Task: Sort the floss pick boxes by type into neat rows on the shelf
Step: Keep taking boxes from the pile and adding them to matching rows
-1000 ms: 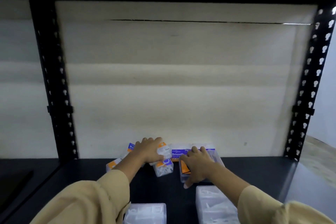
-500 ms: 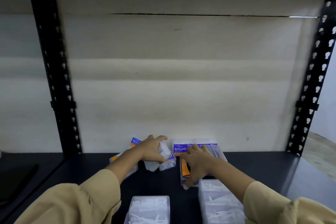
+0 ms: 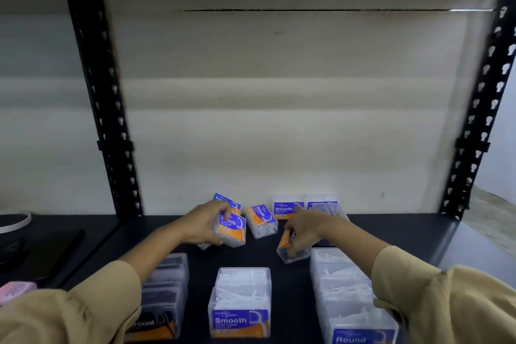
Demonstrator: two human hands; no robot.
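Clear floss pick boxes with blue and orange labels lie on the black shelf (image 3: 391, 232). My left hand (image 3: 205, 222) grips a Smooth box (image 3: 233, 229), lifted and tilted; behind it lies a Round box (image 3: 226, 201). My right hand (image 3: 305, 227) holds a tilted box (image 3: 291, 251) near the shelf's middle. Between the hands a loose Smooth box (image 3: 261, 220) lies askew. Two boxes stand against the back wall, a Smooth one (image 3: 286, 207) and another (image 3: 324, 205). Three rows run toward me: Charcoal (image 3: 163, 296) left, Smooth (image 3: 241, 299) middle, Round (image 3: 346, 296) right.
Black perforated uprights stand at the left (image 3: 106, 109) and right (image 3: 480, 109), with a pale wall behind. A neighbouring shelf on the left carries a white ring (image 3: 14, 222) and a pink object (image 3: 15, 290). Bare shelf shows at the right.
The view has tipped down, showing the three front rows. My left hand pulled a Smooth box back and up, uncovering the askew box. My right hand closed on a box and drew it toward me.
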